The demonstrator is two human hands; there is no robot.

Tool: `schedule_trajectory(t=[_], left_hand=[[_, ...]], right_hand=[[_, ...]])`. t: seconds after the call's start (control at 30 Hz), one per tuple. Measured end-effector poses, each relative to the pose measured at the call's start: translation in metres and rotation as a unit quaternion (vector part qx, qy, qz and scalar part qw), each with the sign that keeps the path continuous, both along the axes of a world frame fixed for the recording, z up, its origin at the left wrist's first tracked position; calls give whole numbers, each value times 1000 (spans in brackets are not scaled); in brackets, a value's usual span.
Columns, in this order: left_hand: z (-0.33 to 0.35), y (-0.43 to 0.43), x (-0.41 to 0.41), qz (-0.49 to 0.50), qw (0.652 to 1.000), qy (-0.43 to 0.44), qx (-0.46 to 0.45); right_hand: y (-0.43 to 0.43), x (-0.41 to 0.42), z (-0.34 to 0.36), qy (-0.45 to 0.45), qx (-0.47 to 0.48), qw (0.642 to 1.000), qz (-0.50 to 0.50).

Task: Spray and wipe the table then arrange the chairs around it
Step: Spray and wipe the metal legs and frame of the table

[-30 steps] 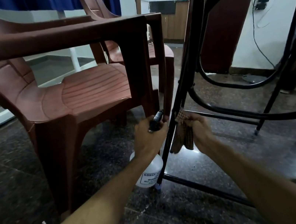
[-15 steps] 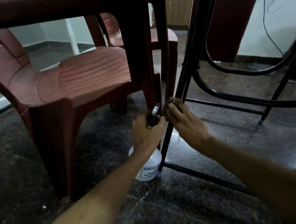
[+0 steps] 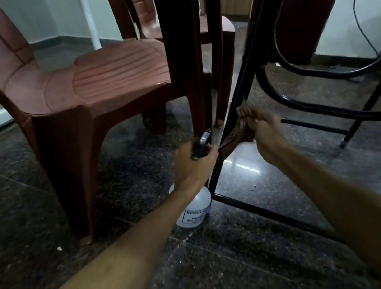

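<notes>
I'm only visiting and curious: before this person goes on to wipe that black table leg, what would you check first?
1. The cloth is wrapped round the table leg: ok.
2. The right hand grips the cloth: ok.
3. The left hand holds the spray bottle by its head: ok.
4. Liquid left in the bottle: cannot tell.
5. Elbow room: the brown chair stands close beside the leg, probably cramped: not ok.
</notes>
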State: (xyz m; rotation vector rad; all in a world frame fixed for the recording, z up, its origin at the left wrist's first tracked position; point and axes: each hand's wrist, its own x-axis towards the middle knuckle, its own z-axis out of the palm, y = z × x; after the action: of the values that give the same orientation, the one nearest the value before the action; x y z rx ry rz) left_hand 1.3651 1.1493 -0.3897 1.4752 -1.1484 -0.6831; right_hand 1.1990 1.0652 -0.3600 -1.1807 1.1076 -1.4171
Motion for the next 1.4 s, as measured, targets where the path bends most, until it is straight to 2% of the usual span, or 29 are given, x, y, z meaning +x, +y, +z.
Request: schedule_trajectory(t=[0.07, 0.13, 0.17, 0.3, 0.4, 0.47, 0.53, 0.57, 0.6, 0.67, 0.73, 0.8, 0.9, 0.93, 0.97, 1.0, 1.07, 1.1, 1.17, 1.2, 1.23, 1.27, 1.3, 1.33, 1.37, 1.4], left_hand=[[-4, 1, 2, -14, 1000, 13, -1], [-9, 4, 6, -29, 1000, 11, -3], [-12, 5, 8, -32, 999, 10, -5], [-24, 8, 17, -33, 999, 7, 0], [-36, 10, 20, -24, 1000, 12, 13], [-45, 14, 22, -19, 999, 6, 36], [-55, 15, 25, -12, 998, 9, 54], [-60, 16, 27, -8, 998, 12, 60], [-63, 15, 28, -3, 998, 15, 63], [-67, 15, 28, 2, 998, 9, 65], [-71, 16, 27, -1, 998, 2, 66], [-72, 16, 26, -1, 998, 0, 66], [-72, 15, 30, -3, 998, 7, 66], [-72, 15, 31, -3, 998, 11, 64], [-72, 15, 31, -5, 998, 11, 61], [-72, 16, 31, -6, 998, 8, 61], [-71, 17, 30, -9, 998, 4, 60], [-73, 18, 31, -10, 998, 5, 59], [-77, 19, 31, -11, 998, 10, 60], [-76, 21, 32, -10, 998, 9, 61], [-76, 24, 33, -11, 998, 9, 64], [-75, 26, 34, -14, 998, 12, 68], [-74, 28, 35, -17, 997, 17, 72], [-74, 28, 37, -20, 997, 22, 73], [-74, 28, 38, -21, 997, 24, 72], [-74, 27, 38, -22, 997, 21, 69]], right_hand=[[-9, 7, -2, 74, 33, 993, 86], [-7, 4, -24, 149, 98, 968, 176], [-8, 4, -34, 157, 118, 960, 198], [-20, 17, -40, 56, 107, 985, 123], [-5, 20, -68, 146, 129, 972, 131], [13, 13, -97, 175, 141, 968, 108], [29, 8, -109, 190, 71, 979, -17], [35, 9, -111, 221, -14, 971, -88], [43, 12, -107, 274, -114, 946, -132], [50, 24, -101, 380, -305, 863, -137], [43, 34, -96, 476, -409, 770, -115], [32, 35, -101, 573, -433, 688, -104], [35, 31, -131, 710, -450, 541, -24], [41, 32, -137, 733, -452, 508, 16], [44, 33, -137, 739, -454, 495, 41], [44, 36, -131, 732, -452, 508, 41], [38, 45, -113, 702, -433, 566, -1], [35, 47, -108, 697, -418, 582, -21], [36, 44, -118, 713, -423, 559, 9], [38, 38, -130, 727, -427, 534, 57], [44, 34, -140, 734, -418, 526, 103], [53, 30, -145, 716, -406, 554, 124], [62, 27, -146, 661, -365, 643, 126], [67, 26, -142, 564, -317, 758, 86], [66, 24, -134, 429, -216, 876, 35], [60, 23, -124, 314, -139, 937, -63]])
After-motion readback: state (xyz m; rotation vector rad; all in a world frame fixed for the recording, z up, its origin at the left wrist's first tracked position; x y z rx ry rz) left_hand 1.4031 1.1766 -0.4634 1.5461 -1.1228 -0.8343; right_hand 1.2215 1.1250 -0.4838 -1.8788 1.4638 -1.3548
